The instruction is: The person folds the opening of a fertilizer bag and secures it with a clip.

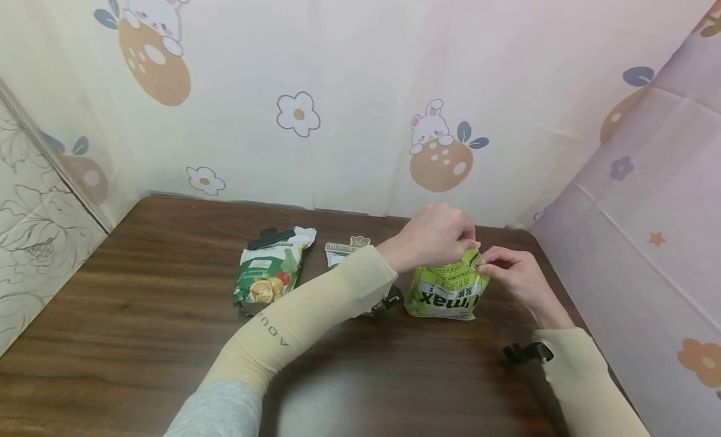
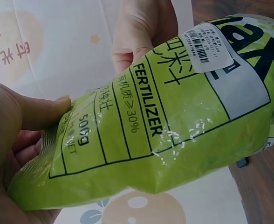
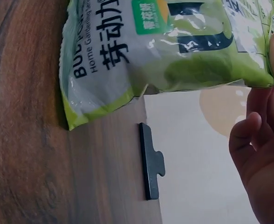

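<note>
A green and white fertilizer bag stands at the right of the table, its print upside down in the head view. My left hand grips its top edge; in the left wrist view, the thumb lies on the printed face with the fingers behind. At the bag's right upper corner, my right hand pinches the edge between thumb and fingers. The right wrist view shows the bag's lower end at the tabletop and a dark bag clip lying beyond it.
To the left lies a green and white bag with fruit pictures, a black clip across its top. Another bag is mostly hidden behind my left forearm. A black object lies beside it. Patterned curtains border the table.
</note>
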A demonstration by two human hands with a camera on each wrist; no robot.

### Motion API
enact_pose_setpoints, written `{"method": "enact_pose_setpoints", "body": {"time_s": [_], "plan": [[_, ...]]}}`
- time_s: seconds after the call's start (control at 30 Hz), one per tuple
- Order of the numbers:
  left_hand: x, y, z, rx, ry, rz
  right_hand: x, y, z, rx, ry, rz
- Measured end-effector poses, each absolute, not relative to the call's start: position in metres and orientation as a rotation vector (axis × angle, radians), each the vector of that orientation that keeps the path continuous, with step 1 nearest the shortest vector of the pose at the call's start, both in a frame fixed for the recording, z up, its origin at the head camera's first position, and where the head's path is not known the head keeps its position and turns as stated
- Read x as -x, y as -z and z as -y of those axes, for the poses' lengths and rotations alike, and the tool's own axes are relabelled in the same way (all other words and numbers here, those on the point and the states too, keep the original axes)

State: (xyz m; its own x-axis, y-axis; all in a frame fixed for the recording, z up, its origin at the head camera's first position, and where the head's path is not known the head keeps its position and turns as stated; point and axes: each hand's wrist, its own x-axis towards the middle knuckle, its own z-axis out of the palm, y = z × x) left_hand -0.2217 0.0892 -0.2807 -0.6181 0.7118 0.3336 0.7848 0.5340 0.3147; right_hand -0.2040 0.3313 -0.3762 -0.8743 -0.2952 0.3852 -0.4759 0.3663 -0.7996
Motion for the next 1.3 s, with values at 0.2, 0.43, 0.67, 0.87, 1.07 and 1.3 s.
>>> {"method": "enact_pose_setpoints", "body": {"time_s": [0.2,0.43,0.67,0.87,1.07,1.3], "plan": [[0.222,0.281,-0.089,1.276,0.67,2.607,0.207,0.379,-0.338,-0.784,-1.633,2.413],[0.221,0.282,-0.088,1.272,0.703,2.627,0.21,0.382,-0.346,-0.955,-1.688,2.397],[0.222,0.283,-0.087,1.276,0.713,2.638,0.211,0.379,-0.349,-1.045,-1.717,2.396],[0.222,0.283,-0.086,1.268,0.72,2.637,0.211,0.378,-0.351,-1.037,-1.721,2.444],[0.22,0.282,-0.087,1.274,0.674,2.672,0.212,0.38,-0.359,-0.943,-1.755,2.487],[0.218,0.282,-0.085,1.263,0.658,2.666,0.217,0.389,-0.374,-0.811,-2.015,2.484]]}}
